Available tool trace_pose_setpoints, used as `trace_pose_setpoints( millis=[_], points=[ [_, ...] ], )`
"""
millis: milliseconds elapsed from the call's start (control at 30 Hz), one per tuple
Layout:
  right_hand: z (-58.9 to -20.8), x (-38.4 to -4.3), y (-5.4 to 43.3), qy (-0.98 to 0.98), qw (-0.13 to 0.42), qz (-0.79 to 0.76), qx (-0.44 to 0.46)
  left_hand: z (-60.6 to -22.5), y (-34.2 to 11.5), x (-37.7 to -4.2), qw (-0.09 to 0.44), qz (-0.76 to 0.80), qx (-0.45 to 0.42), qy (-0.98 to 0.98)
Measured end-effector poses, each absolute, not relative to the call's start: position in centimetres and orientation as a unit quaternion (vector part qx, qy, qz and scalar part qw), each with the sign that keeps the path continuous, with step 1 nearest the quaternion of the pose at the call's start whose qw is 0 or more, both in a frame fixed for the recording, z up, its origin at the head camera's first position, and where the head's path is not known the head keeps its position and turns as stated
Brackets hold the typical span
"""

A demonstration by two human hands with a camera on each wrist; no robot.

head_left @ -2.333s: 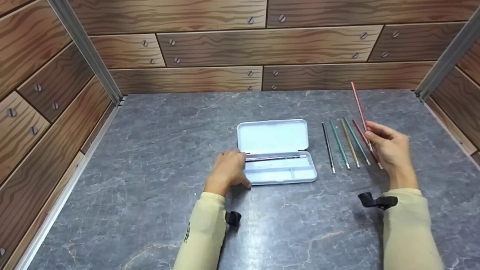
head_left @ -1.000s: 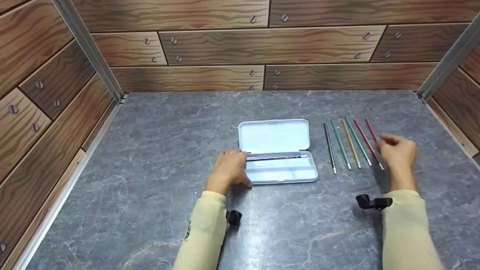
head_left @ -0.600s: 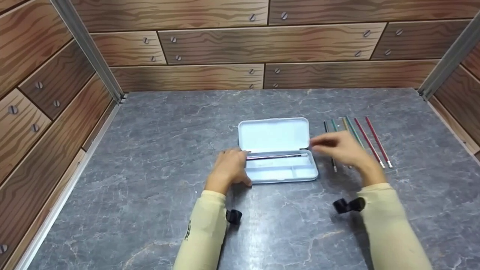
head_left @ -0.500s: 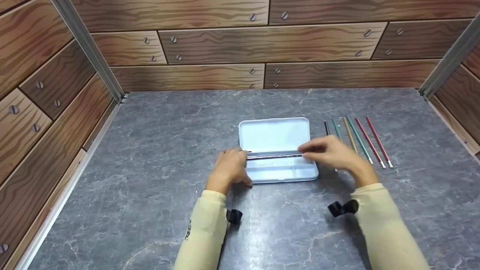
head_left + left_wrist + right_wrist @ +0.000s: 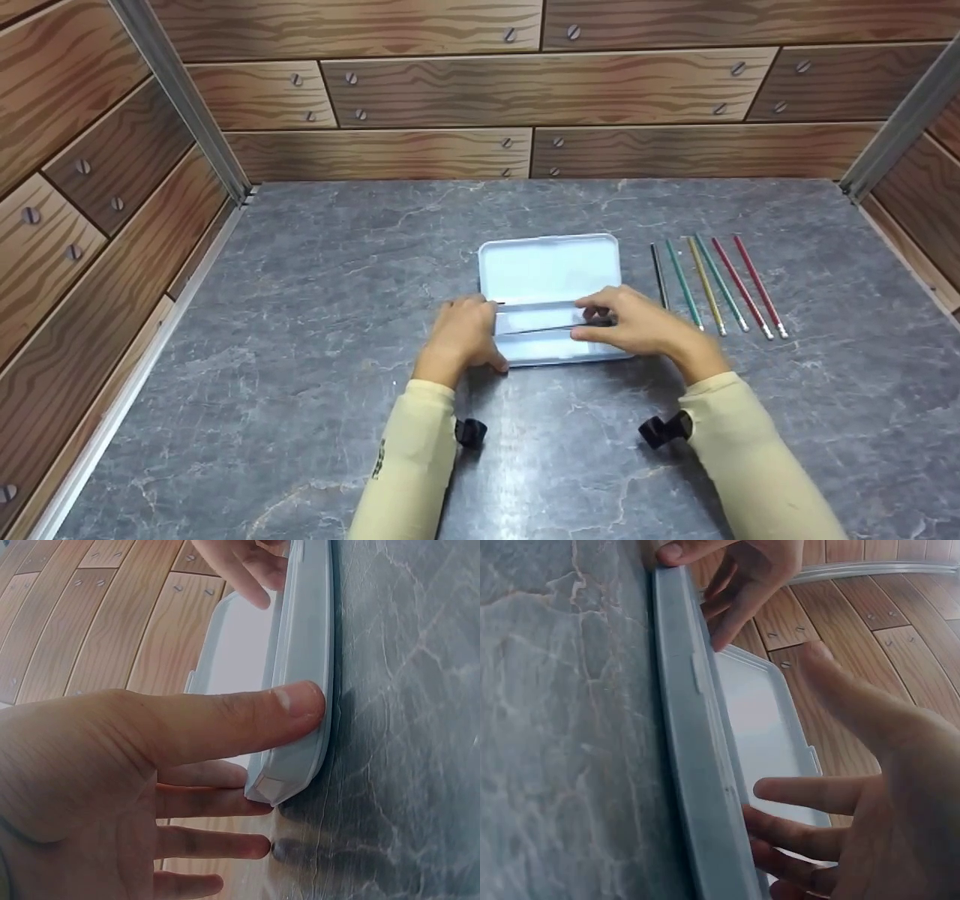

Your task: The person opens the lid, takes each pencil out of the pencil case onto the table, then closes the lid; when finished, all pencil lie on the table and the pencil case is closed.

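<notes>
A pale blue pencil case [image 5: 551, 268] lies unfolded on the grey marbled table. My left hand [image 5: 461, 334] holds its left end. In the left wrist view, the left thumb presses the front wall of the case while the other fingers reach round the end. My right hand [image 5: 637, 321] is over the right half of the case, fingertips dipping into the tray and thumb held apart. One thin dark pencil [image 5: 532, 330] lies lengthwise in the tray, its right end hidden by the right hand. The right wrist view shows nothing between thumb and fingers.
Right of the case several pencils lie in a row: a black pencil [image 5: 658, 271], a green pencil [image 5: 682, 281], a yellow pencil [image 5: 706, 285], a teal pencil [image 5: 721, 281] and two red ones, the outermost red pencil [image 5: 760, 285] farthest right. Wood-patterned panels [image 5: 420, 94] enclose the table.
The right hand has laid a red pencil at the right of the row, let go and moved left into the case. The pencil inside appears shifted toward the front. The left hand stays put.
</notes>
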State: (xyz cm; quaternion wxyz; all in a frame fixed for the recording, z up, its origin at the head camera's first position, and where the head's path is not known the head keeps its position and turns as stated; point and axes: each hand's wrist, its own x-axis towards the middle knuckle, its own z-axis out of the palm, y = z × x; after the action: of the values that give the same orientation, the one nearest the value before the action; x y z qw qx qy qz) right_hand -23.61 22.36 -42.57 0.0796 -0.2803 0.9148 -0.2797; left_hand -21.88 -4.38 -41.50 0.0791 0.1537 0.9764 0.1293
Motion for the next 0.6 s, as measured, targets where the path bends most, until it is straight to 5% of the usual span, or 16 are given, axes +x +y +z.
trace_pose_setpoints(
  millis=[267, 600],
  points=[
    [-43.57, -23.81, 22.01, 0.912, 0.031, -0.261, -0.316, -41.48, -4.38, -21.85, 0.071, 0.114, 0.16, 0.978],
    [-43.69, -23.84, 21.65, 0.911, 0.073, -0.263, -0.31, -41.63, -4.39, -21.86, 0.072, 0.123, 0.157, 0.977]
  ],
)
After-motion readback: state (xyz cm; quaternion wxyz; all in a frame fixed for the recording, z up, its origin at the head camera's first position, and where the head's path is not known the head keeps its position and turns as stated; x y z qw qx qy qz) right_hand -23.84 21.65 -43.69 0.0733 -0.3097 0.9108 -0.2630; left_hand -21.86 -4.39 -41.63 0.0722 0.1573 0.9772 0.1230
